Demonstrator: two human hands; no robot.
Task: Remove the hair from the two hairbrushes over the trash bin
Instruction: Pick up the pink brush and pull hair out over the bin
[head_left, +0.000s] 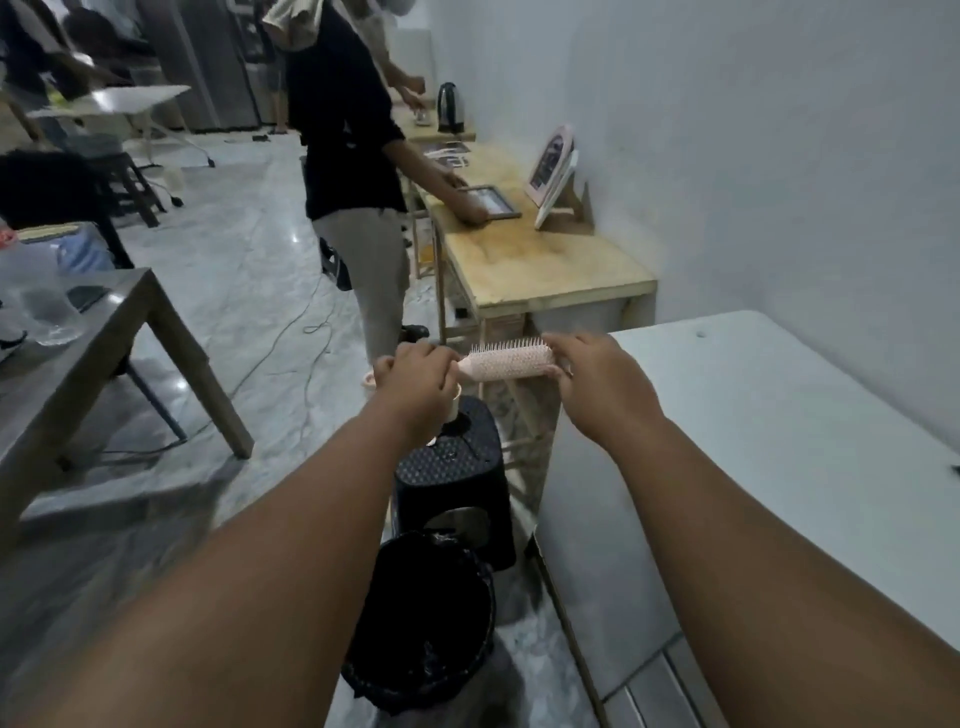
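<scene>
Both hands' fingers closed on pink hairbrush (506, 359), white table (779, 441) right, marble floor (234, 270)

Hairbrush (506, 362) between both hands, above stool (457, 467) behind trash bin (421, 623)

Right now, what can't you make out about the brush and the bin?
- Hairbrush handle: head view, hidden inside the left hand.
- Brush tip: covered by the right hand.
- Hair on the bristles: too small and blurred.
- Trash bin contents: dark liner, lower side hidden by the left forearm.
- Second hairbrush: cannot be identified.
</scene>
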